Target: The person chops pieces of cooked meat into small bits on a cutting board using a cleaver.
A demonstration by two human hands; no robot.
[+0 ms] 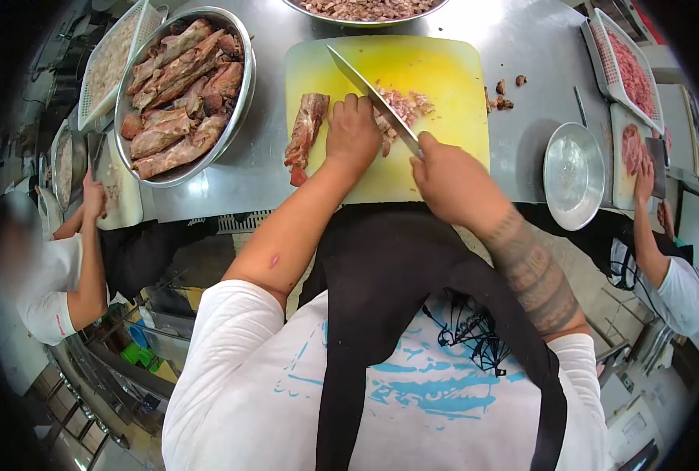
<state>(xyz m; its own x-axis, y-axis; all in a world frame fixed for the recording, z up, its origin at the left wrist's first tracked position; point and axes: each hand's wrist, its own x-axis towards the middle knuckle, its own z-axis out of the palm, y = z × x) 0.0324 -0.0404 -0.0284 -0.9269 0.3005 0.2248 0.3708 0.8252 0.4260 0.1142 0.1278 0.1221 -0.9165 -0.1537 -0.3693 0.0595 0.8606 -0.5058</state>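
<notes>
My right hand [461, 182] grips the handle of a large kitchen knife [371, 94], its blade slanting up and left across the yellow cutting board [444, 71]. Beside the blade, the curled fingers of my left hand [353, 135] press down on a piece of meat [385, 146], mostly hidden under the hand and blade. Small chopped meat [412, 104] lies in a heap just right of the knife. To the left of my left hand, a long browned strip of meat [307, 129] rests on the board.
A steel bowl [247, 86] of long meat pieces stands at left, another bowl [365, 22] of chopped meat at the back. Right are meat scraps [500, 102], an metal pan [574, 177] and a basket [600, 47] of minced meat. Co-workers' hands [93, 196] [644, 180] work at both sides.
</notes>
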